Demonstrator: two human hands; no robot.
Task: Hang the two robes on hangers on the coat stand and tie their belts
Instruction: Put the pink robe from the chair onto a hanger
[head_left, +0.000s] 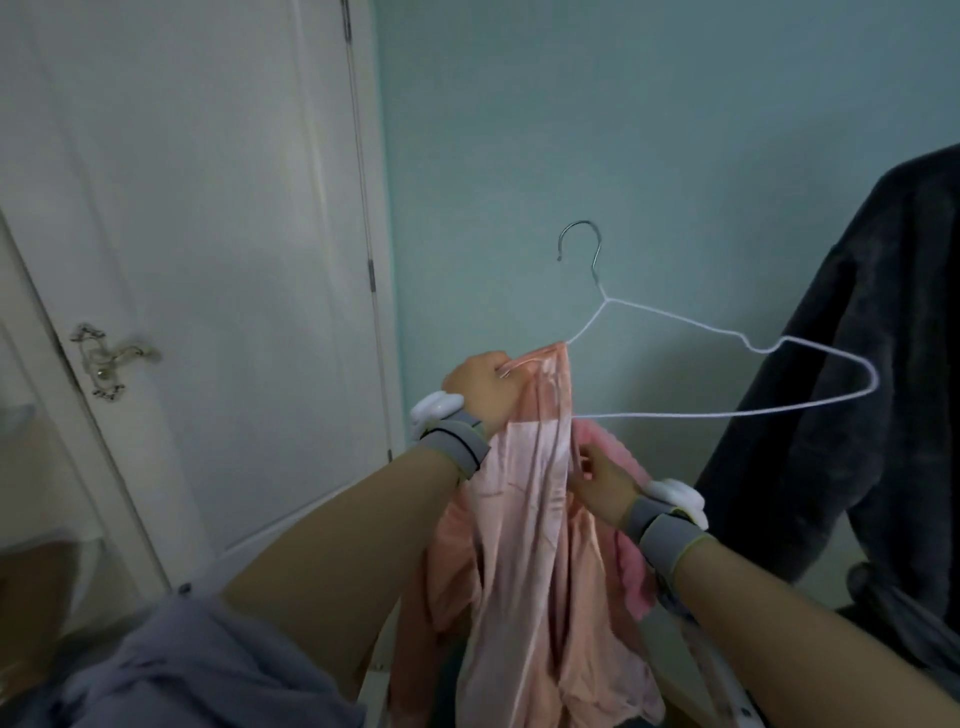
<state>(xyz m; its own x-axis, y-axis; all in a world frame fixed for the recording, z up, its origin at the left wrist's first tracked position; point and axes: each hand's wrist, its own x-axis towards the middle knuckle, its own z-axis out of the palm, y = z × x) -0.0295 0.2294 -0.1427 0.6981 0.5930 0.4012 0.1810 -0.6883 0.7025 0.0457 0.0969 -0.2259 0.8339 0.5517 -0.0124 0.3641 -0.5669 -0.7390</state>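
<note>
- Thin white wire hanger (727, 358), steel hook at 12 o'clock, is held at frame centre.
- Its covered end and glossy peach robe (530, 519) are clenched by left hand (480, 387).
- Robe folds are pinched by right hand (605, 483).
- Dark plush robe (857, 364) hangs at 3 o'clock, just beside the hanger's free tip.

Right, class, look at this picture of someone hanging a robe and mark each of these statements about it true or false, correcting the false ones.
1. The left hand grips the pink robe at one end of the wire hanger. True.
2. The hanger's hook is already over a peg of the coat stand. False: the hook is free in the air in front of the wall.
3. The right end of the hanger is bare. True.
4. The dark robe lies on the floor. False: it hangs at the right of the view.
5. The right hand is empty. False: its fingers pinch the pink fabric.
</note>
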